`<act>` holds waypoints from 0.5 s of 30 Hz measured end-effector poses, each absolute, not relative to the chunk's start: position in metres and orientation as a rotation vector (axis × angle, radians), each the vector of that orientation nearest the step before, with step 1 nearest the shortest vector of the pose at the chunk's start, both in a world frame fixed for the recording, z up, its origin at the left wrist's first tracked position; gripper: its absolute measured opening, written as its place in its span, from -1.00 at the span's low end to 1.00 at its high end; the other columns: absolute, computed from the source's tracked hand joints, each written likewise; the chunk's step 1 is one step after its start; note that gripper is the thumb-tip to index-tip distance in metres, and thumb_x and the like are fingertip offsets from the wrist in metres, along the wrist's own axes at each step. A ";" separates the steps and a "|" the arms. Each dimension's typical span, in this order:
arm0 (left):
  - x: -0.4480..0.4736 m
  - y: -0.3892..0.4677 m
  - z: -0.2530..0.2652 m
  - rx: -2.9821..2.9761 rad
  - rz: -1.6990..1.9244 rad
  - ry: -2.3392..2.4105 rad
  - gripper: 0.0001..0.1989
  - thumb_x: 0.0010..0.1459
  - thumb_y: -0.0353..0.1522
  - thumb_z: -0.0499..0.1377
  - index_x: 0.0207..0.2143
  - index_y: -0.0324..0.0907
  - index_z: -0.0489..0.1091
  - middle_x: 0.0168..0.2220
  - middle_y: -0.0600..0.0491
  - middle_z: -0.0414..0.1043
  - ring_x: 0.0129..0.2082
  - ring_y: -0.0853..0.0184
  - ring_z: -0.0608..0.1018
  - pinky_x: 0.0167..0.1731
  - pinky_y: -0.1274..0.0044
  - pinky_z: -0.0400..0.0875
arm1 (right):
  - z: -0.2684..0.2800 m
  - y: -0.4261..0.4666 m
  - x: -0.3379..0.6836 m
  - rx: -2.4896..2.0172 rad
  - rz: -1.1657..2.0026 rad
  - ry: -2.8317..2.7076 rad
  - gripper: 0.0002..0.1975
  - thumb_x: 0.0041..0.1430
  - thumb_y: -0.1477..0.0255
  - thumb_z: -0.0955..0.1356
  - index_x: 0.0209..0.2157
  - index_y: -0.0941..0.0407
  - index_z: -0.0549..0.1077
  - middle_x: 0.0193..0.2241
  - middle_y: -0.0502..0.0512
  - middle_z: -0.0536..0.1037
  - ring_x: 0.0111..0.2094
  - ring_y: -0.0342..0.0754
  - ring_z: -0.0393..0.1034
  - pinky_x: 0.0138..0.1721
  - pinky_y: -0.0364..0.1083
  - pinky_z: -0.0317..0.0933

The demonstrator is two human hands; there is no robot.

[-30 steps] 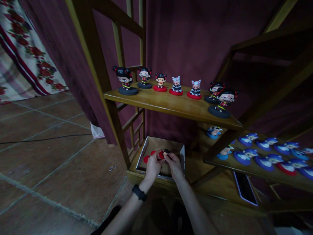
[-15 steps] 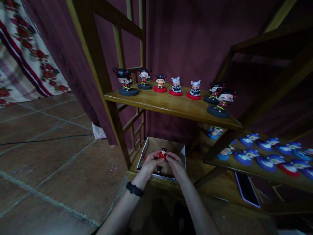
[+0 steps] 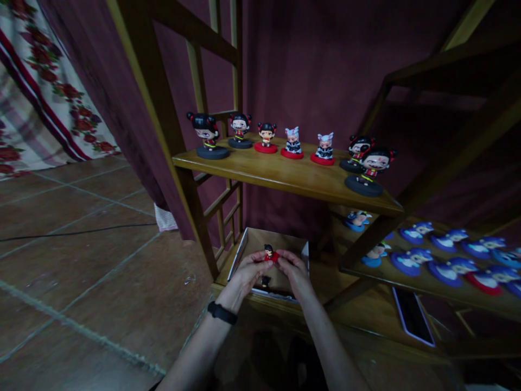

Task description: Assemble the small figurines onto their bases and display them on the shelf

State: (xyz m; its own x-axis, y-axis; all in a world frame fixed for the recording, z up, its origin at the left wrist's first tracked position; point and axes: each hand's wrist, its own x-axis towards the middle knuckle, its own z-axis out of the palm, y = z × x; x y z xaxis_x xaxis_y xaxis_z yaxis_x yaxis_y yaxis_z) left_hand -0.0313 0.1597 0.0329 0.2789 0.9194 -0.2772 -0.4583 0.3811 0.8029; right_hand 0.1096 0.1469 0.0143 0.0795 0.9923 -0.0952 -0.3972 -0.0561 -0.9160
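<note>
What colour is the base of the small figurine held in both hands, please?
Red. The figurine, held between the left hand and right hand, shows it in the head view.

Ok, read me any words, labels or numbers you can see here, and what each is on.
None can be read.
The figurine held in both hands, left hand and right hand, shows no lettering.
The box, shelf figurines and phone show none either; the picture is too dim for fine print.

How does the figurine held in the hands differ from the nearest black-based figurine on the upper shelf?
The held figurine sits on a red base, pinched between the left hand and right hand over the box. The black-based figurine looks larger, stands untouched on the upper shelf. Both have black hair and red clothing.
</note>
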 end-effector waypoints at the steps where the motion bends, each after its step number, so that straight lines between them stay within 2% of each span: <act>1: -0.032 0.160 0.034 0.668 1.024 0.828 -0.59 -0.34 -0.48 0.39 -0.31 -0.29 0.45 -0.34 -0.03 0.51 -0.35 0.38 0.52 -0.26 0.57 0.36 | 0.015 0.147 0.110 -1.008 1.354 -0.804 -0.70 -0.15 0.33 0.42 -0.29 0.10 0.49 -0.28 0.07 0.55 -0.23 -0.04 0.40 -0.13 -0.02 0.24; 9: -0.024 0.166 0.019 1.002 1.193 0.995 -0.60 -0.33 -0.44 0.37 -0.34 -0.28 0.38 -0.43 0.05 0.47 -0.46 0.44 0.47 -0.35 0.57 0.37 | 0.014 0.152 0.110 -1.137 1.210 -1.034 -0.72 -0.13 0.30 0.41 -0.31 0.09 0.49 -0.32 0.03 0.55 -0.28 -0.06 0.38 -0.17 -0.06 0.23; 15: -0.020 0.167 0.008 1.293 1.218 1.124 -0.61 -0.29 -0.45 0.31 -0.30 -0.25 0.34 -0.40 0.06 0.46 -0.45 0.43 0.46 -0.40 0.58 0.37 | 0.011 0.154 0.109 -1.178 1.128 -1.167 -0.70 -0.11 0.30 0.39 -0.27 0.08 0.46 -0.31 0.04 0.56 -0.28 -0.05 0.40 -0.18 -0.05 0.25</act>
State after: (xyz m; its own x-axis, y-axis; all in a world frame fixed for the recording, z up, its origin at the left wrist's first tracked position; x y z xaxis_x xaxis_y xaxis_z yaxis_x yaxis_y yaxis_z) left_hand -0.0196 0.1674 0.0082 0.0633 0.9951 0.0762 -0.0036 -0.0761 0.9971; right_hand 0.1088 0.1538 0.0112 0.0691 0.9959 0.0588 -0.0245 0.0606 -0.9979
